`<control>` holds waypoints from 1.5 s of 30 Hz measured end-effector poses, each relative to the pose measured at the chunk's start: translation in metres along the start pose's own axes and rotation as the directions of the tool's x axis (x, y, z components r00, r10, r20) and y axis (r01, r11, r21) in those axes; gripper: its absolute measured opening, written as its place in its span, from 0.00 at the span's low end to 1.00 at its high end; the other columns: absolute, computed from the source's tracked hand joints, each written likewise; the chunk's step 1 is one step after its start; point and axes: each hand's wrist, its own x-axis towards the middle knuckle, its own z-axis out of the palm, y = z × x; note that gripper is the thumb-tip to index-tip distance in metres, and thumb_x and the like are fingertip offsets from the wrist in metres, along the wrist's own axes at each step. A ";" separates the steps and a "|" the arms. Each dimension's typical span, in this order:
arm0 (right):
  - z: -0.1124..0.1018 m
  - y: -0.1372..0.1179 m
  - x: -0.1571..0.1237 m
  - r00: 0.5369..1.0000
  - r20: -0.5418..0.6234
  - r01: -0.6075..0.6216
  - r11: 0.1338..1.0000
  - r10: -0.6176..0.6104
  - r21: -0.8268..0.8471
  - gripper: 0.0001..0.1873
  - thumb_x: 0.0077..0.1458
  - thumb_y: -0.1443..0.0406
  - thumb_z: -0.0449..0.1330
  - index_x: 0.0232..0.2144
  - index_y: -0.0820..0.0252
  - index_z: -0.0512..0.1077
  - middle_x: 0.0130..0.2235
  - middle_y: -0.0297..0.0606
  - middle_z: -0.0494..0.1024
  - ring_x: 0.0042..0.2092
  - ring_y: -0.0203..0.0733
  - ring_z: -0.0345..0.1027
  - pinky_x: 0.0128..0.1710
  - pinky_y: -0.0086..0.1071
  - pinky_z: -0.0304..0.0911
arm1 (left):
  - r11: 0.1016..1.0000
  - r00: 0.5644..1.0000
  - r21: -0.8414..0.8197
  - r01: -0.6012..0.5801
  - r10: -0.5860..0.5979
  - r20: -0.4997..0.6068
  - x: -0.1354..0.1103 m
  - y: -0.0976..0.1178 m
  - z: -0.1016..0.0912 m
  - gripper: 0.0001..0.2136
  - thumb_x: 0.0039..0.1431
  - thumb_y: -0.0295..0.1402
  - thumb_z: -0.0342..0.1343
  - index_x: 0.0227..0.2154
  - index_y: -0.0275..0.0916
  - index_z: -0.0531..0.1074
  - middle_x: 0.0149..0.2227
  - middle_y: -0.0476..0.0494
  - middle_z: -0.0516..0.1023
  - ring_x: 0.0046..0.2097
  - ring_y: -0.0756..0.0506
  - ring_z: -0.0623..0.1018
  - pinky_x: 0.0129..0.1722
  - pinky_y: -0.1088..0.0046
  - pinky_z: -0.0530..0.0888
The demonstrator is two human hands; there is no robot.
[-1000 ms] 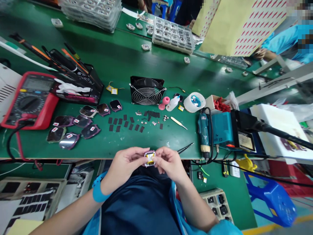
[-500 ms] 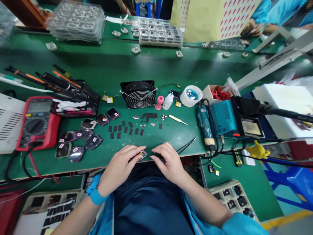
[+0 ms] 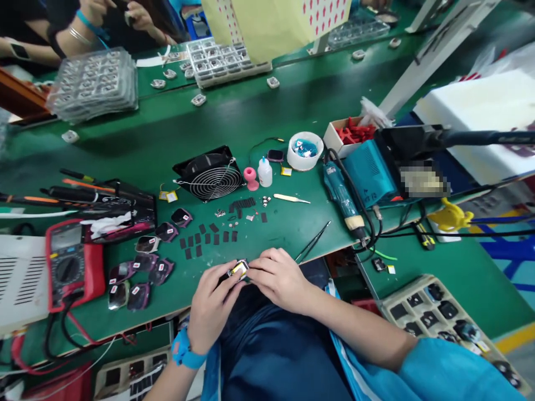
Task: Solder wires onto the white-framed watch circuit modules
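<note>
"Where was the small, dark-edged casing with a yellow-and-silver insert (image 3: 239, 269)?"

"Lower centre of the frame, over the front edge of the green table (image 3: 259, 238), the insert facing up."

"And the hands?"

"The bare left hand (image 3: 214, 298), a bright blue band (image 3: 186, 351) at its wrist, held the casing between thumb and fingers. The bare right hand (image 3: 279, 280) had its fingers bunched narrowly at the casing's right side. I couldn't tell whether they gripped it or only touched."

"What was nearest?"

"Slim black metal tweezers (image 3: 311, 245) lay just right of centre, beyond the right hand. Small black rectangular patches (image 3: 208, 238) were spread left of centre, above the left hand. Farther left sat a cluster of square, dark-faced watch bodies with purple or pale rims (image 3: 161, 271), several bearing small white-and-red labels."

"Anything behind those?"

"Mid-frame, a square black fan with a round wire grille (image 3: 214, 181) leaned back. To its right stood a pink, round-topped stand (image 3: 251, 179) and a white plastic bottle with a blue tip (image 3: 264, 172), side by side. At the far upper left, another person's hands (image 3: 141, 16) showed."
</note>
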 end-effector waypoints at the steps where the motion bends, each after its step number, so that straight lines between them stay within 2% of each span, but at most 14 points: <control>1: 0.000 0.000 0.000 1.000 -0.012 0.014 1.000 -0.014 -0.012 0.11 0.71 0.65 0.56 0.49 0.58 0.77 0.45 0.41 0.83 0.46 0.43 0.68 0.42 0.37 0.62 | 1.000 1.000 0.014 -0.012 0.012 0.005 0.000 0.000 0.001 0.12 0.67 0.26 0.59 0.52 0.42 0.75 0.50 0.40 0.81 0.50 0.43 0.80 0.50 0.63 0.79; 7: 0.002 -0.002 -0.002 0.993 -0.093 0.061 0.996 -0.067 -0.061 0.12 0.72 0.67 0.54 0.47 0.61 0.78 0.45 0.41 0.84 0.45 0.43 0.69 0.39 0.38 0.60 | 0.997 0.996 0.037 -0.069 0.067 0.063 0.005 -0.002 -0.002 0.13 0.68 0.24 0.59 0.53 0.41 0.74 0.51 0.38 0.79 0.51 0.43 0.79 0.50 0.64 0.78; 13: 0.004 0.001 -0.005 0.996 -0.041 0.077 0.995 -0.080 -0.069 0.14 0.71 0.68 0.53 0.50 0.60 0.77 0.47 0.43 0.84 0.46 0.43 0.70 0.40 0.39 0.62 | 0.998 0.992 0.005 -0.061 0.060 0.113 0.007 -0.006 -0.005 0.15 0.68 0.25 0.58 0.55 0.45 0.73 0.52 0.40 0.79 0.51 0.43 0.78 0.50 0.64 0.76; 17: 0.005 0.002 -0.008 0.992 -0.052 0.113 0.989 -0.118 -0.091 0.14 0.70 0.69 0.55 0.53 0.65 0.76 0.48 0.46 0.83 0.48 0.45 0.70 0.41 0.39 0.62 | 0.999 0.993 0.012 -0.034 0.033 0.116 0.006 -0.006 -0.005 0.17 0.67 0.24 0.59 0.56 0.45 0.74 0.52 0.39 0.79 0.52 0.42 0.79 0.51 0.64 0.76; 21: 0.006 0.001 -0.011 0.991 0.017 0.136 0.983 -0.135 -0.121 0.16 0.69 0.69 0.55 0.55 0.67 0.74 0.50 0.51 0.81 0.51 0.49 0.69 0.42 0.41 0.61 | 1.000 0.992 -0.004 -0.004 0.005 0.127 0.005 -0.006 -0.004 0.17 0.67 0.25 0.59 0.56 0.47 0.75 0.52 0.40 0.80 0.52 0.42 0.79 0.51 0.63 0.76; 25: 0.007 -0.002 -0.010 0.990 0.027 0.140 0.975 -0.137 -0.172 0.17 0.69 0.69 0.51 0.53 0.66 0.75 0.50 0.51 0.81 0.51 0.49 0.68 0.41 0.42 0.60 | 1.000 0.992 -0.002 -0.010 0.011 0.123 0.004 -0.008 -0.002 0.14 0.68 0.27 0.59 0.54 0.46 0.76 0.53 0.40 0.80 0.52 0.42 0.80 0.50 0.63 0.76; 29: 0.009 -0.003 -0.007 0.992 0.004 0.123 0.972 -0.125 -0.202 0.14 0.68 0.69 0.53 0.49 0.67 0.77 0.49 0.50 0.80 0.50 0.49 0.68 0.40 0.41 0.58 | 1.000 0.992 -0.003 -0.011 0.011 0.122 0.005 -0.008 -0.001 0.12 0.68 0.28 0.58 0.52 0.44 0.77 0.52 0.40 0.81 0.51 0.41 0.80 0.50 0.63 0.76; 33: 0.007 -0.009 -0.005 0.995 0.043 0.101 0.978 -0.095 -0.183 0.15 0.69 0.69 0.52 0.51 0.66 0.75 0.50 0.52 0.80 0.50 0.50 0.67 0.40 0.41 0.57 | 0.999 0.992 0.023 -0.030 0.027 0.126 0.006 -0.009 -0.002 0.10 0.70 0.29 0.57 0.51 0.45 0.76 0.51 0.40 0.80 0.51 0.42 0.80 0.49 0.63 0.77; 37: -0.011 -0.012 -0.003 0.997 0.077 0.032 0.996 -0.026 -0.087 0.15 0.69 0.67 0.54 0.53 0.66 0.74 0.49 0.50 0.79 0.48 0.49 0.67 0.41 0.42 0.59 | 0.999 0.991 0.038 -0.030 0.024 0.134 0.004 -0.008 -0.002 0.14 0.69 0.28 0.58 0.54 0.46 0.74 0.52 0.40 0.80 0.51 0.42 0.80 0.49 0.62 0.77; 40: -0.039 0.004 -0.005 0.991 -0.070 -0.121 0.983 0.112 -0.135 0.11 0.70 0.63 0.55 0.42 0.61 0.77 0.37 0.43 0.78 0.39 0.45 0.66 0.38 0.39 0.58 | 0.999 0.993 0.036 -0.014 0.009 0.116 0.001 -0.007 0.001 0.17 0.67 0.26 0.59 0.56 0.47 0.73 0.53 0.38 0.79 0.52 0.41 0.80 0.50 0.60 0.77; 42: -0.057 0.024 -0.010 0.947 -0.179 -0.309 0.915 0.268 -0.261 0.15 0.71 0.59 0.55 0.34 0.59 0.74 0.30 0.39 0.74 0.34 0.43 0.64 0.35 0.37 0.56 | 0.999 0.995 0.037 -0.006 0.002 0.098 0.000 -0.006 0.003 0.18 0.66 0.25 0.60 0.55 0.47 0.74 0.53 0.38 0.79 0.52 0.40 0.80 0.50 0.60 0.77; 45: -0.076 0.051 -0.017 0.844 -0.249 -0.535 0.722 0.474 -0.439 0.21 0.70 0.51 0.56 0.29 0.58 0.70 0.25 0.35 0.70 0.28 0.41 0.61 0.29 0.35 0.48 | 0.999 0.997 0.044 -0.010 0.007 0.078 0.001 -0.006 0.005 0.16 0.65 0.24 0.60 0.53 0.45 0.75 0.51 0.38 0.80 0.50 0.40 0.80 0.49 0.60 0.77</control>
